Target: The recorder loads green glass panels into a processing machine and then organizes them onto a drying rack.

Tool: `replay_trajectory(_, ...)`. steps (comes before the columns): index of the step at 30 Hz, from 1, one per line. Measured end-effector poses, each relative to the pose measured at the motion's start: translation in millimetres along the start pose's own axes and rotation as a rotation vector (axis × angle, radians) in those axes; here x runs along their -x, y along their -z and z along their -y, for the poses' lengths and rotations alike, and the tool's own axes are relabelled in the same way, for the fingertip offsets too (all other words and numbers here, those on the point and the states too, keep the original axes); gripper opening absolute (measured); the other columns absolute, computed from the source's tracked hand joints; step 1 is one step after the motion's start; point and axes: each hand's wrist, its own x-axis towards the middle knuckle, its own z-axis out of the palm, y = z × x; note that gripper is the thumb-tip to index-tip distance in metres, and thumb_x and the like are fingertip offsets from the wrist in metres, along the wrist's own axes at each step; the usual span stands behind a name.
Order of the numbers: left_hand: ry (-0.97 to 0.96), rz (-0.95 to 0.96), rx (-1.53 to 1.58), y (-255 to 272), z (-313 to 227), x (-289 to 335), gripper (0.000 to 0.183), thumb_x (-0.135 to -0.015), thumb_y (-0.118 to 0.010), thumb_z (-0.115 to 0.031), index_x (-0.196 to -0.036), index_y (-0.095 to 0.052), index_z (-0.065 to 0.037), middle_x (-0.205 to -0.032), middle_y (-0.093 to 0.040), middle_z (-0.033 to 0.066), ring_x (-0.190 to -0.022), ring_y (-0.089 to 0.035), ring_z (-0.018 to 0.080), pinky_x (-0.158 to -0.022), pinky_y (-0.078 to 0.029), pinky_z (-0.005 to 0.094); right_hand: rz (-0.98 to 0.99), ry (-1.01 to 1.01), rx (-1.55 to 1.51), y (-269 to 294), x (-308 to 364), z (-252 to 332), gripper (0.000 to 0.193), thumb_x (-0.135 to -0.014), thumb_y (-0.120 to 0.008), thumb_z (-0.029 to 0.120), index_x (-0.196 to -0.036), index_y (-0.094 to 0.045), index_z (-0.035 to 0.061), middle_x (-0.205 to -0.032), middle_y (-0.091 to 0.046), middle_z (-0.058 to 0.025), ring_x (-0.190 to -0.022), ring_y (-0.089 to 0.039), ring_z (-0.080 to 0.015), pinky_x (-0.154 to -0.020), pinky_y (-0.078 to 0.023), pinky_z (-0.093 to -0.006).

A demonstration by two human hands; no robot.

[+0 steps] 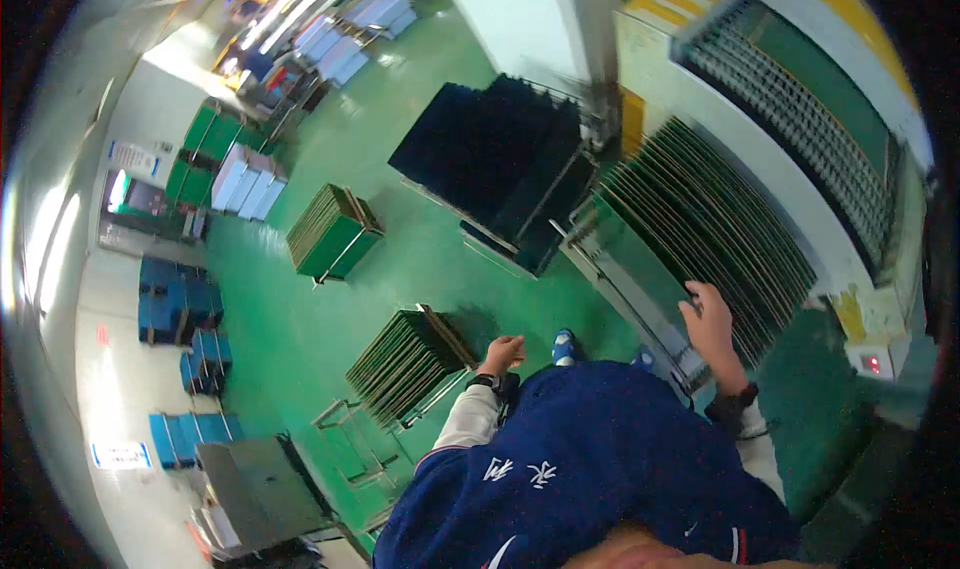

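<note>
A row of thin green boards [715, 219] stands on edge, packed side by side, just ahead of the right hand [708, 329] and spreading beyond it to both sides. That hand is partly open, fingers bent and thumb apart, at the near edge of the row; nothing shows in its grip, and I cannot tell whether the fingertips touch a board. The left hand [505, 353] is well apart from the row, curled into a loose fist in front of the body, with nothing visible in it. Each wrist wears a dark band, and the person has on a dark blue shirt [620, 439]. Beyond the row, ahead and to the right of the right hand, is a white machine [835, 204] with yellow edging and a long bed of rollers [795, 119]. Straight ahead of the left hand, farther off, sits a large black stack [485, 149]. Just left of that hand is a smaller rack of boards [400, 364], with another rack [330, 237] beyond it. Far left, blue bins [180, 299] line the wall above a green floor [260, 299].
</note>
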Motion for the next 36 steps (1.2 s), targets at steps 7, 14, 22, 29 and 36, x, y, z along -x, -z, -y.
replay_trajectory(7, 0.021, -0.006, 0.134, 31.5, 5.9, -11.2, 0.031, -0.085, -0.064, -0.022, -0.103, -0.054, 0.001, -0.072, -0.056, 0.0047, -0.052, -0.053, 0.0136, -0.04, -0.04, 0.0268, -0.003, 0.013, 0.25, -30.2, -2.3, 5.6, 0.042, -0.078, -0.064, 0.014, -0.117, -0.054, 0.0011, -0.111, -0.058, -0.018, -0.105, -0.054, -0.0336, -0.089, -0.042, -0.041)
replay_trajectory(14, -0.03, 0.028, 0.267, 53.7, -7.3, -13.6, 0.028, -0.085, -0.064, -0.022, -0.097, -0.055, 0.002, -0.073, -0.057, 0.0061, -0.051, -0.052, 0.0139, -0.039, -0.038, 0.0261, 0.013, -0.058, 0.388, -55.0, -28.6, -12.3, 0.039, -0.076, -0.065, 0.024, -0.105, -0.058, -0.0002, -0.092, -0.063, -0.0206, -0.087, -0.059, -0.039, -0.078, -0.046, -0.0442)
replay_trajectory(22, -0.061, -0.076, 0.232, 89.3, -6.6, -24.1, 0.033, -0.084, -0.065, -0.026, -0.102, -0.057, 0.002, -0.078, -0.06, 0.0086, -0.059, -0.058, 0.0162, -0.042, -0.044, 0.0282, 0.108, -0.233, 0.479, -67.5, -56.9, -17.6, 0.027, -0.078, -0.065, 0.022, -0.093, -0.064, -0.0016, -0.084, -0.064, -0.0191, -0.082, -0.061, -0.0386, -0.072, -0.045, -0.0456)
replay_trajectory(29, -0.018, -0.019, 0.403, 109.2, 18.7, -33.4, 0.038, -0.083, -0.066, -0.025, -0.107, -0.055, 0.002, -0.079, -0.058, 0.0089, -0.056, -0.054, 0.0174, -0.046, -0.046, 0.0311, 0.11, -0.371, 0.573, -59.2, -60.7, 14.5, 0.039, -0.077, -0.069, 0.023, -0.105, -0.06, -0.0026, -0.101, -0.061, -0.0217, -0.098, -0.057, -0.0388, -0.081, -0.044, -0.0458)
replay_trajectory(36, -0.018, -0.052, 0.459, 122.1, 20.6, -28.1, 0.028, -0.086, -0.064, -0.02, -0.101, -0.053, 0.0, -0.075, -0.055, 0.0083, -0.054, -0.051, 0.0158, -0.044, -0.042, 0.0305, 0.058, -0.365, 0.57, -63.9, -72.6, -4.1, 0.043, -0.076, -0.068, 0.023, -0.108, -0.059, -0.004, -0.103, -0.061, -0.0224, -0.098, -0.058, -0.0381, -0.081, -0.045, -0.0445)
